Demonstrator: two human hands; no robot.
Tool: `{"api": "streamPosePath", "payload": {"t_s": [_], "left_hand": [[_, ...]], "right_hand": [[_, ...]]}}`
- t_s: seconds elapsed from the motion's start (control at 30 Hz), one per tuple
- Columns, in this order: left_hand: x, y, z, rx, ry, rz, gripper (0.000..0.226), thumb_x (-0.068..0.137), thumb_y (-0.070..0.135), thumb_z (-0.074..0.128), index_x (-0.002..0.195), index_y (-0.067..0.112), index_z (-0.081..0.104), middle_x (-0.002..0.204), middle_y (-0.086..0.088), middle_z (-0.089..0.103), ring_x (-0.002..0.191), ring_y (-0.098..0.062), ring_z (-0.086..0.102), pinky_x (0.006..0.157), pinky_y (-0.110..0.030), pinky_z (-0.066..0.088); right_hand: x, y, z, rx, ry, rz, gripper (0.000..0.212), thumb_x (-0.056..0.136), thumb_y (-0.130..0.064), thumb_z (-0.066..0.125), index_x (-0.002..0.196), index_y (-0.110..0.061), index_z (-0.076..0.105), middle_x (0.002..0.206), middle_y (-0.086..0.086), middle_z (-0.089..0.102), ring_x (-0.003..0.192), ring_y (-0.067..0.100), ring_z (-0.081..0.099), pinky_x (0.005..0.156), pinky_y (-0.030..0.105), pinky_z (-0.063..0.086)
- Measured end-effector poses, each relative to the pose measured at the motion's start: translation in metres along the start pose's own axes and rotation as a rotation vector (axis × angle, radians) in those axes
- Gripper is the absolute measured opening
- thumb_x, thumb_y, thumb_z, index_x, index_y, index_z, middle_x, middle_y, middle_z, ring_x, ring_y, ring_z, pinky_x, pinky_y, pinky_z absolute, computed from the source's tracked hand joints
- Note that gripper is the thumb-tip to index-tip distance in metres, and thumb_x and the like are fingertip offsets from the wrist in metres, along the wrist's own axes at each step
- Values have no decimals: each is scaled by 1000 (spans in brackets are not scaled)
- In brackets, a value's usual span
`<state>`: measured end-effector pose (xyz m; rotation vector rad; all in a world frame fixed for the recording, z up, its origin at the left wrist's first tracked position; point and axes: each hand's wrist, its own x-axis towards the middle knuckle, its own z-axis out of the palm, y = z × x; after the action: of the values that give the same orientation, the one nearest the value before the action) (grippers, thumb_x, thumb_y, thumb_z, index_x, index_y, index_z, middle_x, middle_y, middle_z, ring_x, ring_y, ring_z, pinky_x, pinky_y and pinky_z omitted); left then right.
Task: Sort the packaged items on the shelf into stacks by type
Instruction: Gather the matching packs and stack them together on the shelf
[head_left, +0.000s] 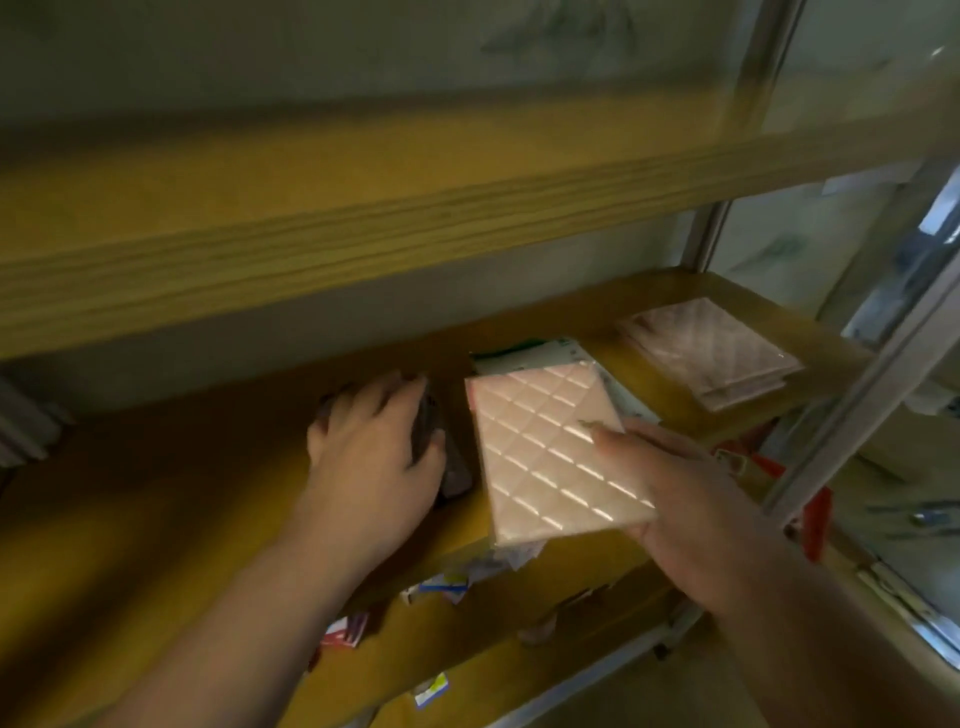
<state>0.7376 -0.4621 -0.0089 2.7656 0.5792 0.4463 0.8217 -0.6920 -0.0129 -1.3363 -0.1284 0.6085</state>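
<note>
My right hand (680, 499) grips a pale pink quilted packet (550, 452) by its right edge, thumb on top, holding it just above the yellow shelf (208, 493). Under and behind that packet lies a white and green packet (540, 356). My left hand (369, 452) rests palm down on a dark brownish packet stack (441, 457) to the left of the pink one, fingers curled over it. A stack of pink quilted packets (711, 351) sits at the shelf's far right.
An upper shelf board (363, 218) overhangs close above. Small loose packets (441, 587) lie on the lower shelf beneath. A metal upright (857, 415) and a glass pane bound the right side. Pale flat items (26, 431) lean at the far left.
</note>
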Motion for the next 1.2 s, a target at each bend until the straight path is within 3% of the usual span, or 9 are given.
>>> {"api": "streamPosePath", "payload": {"t_s": [0.1, 0.33, 0.5, 0.67, 0.83, 0.9, 0.97, 1.03, 1.2], "left_hand": [[5, 36, 15, 15, -5, 53, 59, 92, 37, 57, 148, 30, 40, 156, 3, 37, 140, -27, 30, 108, -46, 23], [33, 127, 52, -1, -20, 86, 62, 90, 32, 59, 149, 31, 38, 155, 5, 37, 140, -22, 28, 106, -41, 23], [47, 176, 72, -27, -1, 22, 58, 94, 40, 53, 149, 31, 39, 156, 7, 35, 142, -19, 24, 107, -39, 20], [53, 200, 85, -26, -28, -53, 62, 90, 35, 58, 149, 31, 39, 156, 5, 35, 143, -24, 26, 111, -51, 22], [54, 213, 87, -78, 2, -94, 58, 92, 42, 56, 147, 34, 40, 155, 9, 36, 143, -19, 25, 114, -48, 23], [55, 216, 87, -130, 5, -124, 57, 93, 43, 56, 147, 34, 41, 154, 11, 36, 142, -17, 25, 115, -47, 27], [55, 220, 89, -147, 11, -137, 55, 93, 44, 56, 146, 35, 42, 153, 12, 37, 142, -16, 26, 115, -46, 28], [55, 224, 92, -136, 11, -139, 56, 92, 46, 56, 146, 36, 42, 153, 12, 37, 142, -16, 27, 115, -44, 29], [53, 225, 95, -54, -2, -134, 59, 92, 45, 56, 147, 36, 40, 155, 11, 36, 143, -18, 27, 115, -47, 29]], "right_hand": [[27, -14, -28, 52, 1, 31, 26, 92, -15, 67, 117, -13, 68, 99, 8, 78, 91, 23, 75, 78, 37, 59], [73, -55, -124, -122, -42, -51, 27, 93, -25, 67, 120, -21, 68, 110, 5, 76, 103, 23, 72, 96, 46, 53], [105, -88, -189, -384, 7, -165, 12, 91, -41, 66, 102, -44, 71, 95, -8, 78, 85, 14, 76, 75, 39, 60], [150, -104, -233, -535, 77, -270, 16, 90, -33, 71, 105, -27, 72, 93, -15, 78, 86, 4, 73, 79, 33, 55], [172, -103, -244, -762, 146, -309, 21, 88, -36, 72, 76, -40, 56, 64, -31, 66, 64, -23, 57, 55, 17, 40], [174, -100, -244, -905, 193, -360, 18, 87, -39, 72, 77, -38, 56, 60, -24, 63, 63, -13, 60, 53, 18, 37], [174, -98, -244, -1050, 235, -418, 15, 86, -43, 71, 95, -32, 66, 74, -15, 59, 69, 3, 59, 60, 23, 40], [173, -96, -245, -1132, 242, -449, 41, 85, -47, 69, 119, -24, 65, 94, -10, 54, 89, 13, 57, 74, 29, 44], [157, -100, -232, -1163, 130, -549, 47, 89, -48, 63, 129, -24, 59, 120, -6, 53, 110, 16, 54, 85, 36, 52]]}}
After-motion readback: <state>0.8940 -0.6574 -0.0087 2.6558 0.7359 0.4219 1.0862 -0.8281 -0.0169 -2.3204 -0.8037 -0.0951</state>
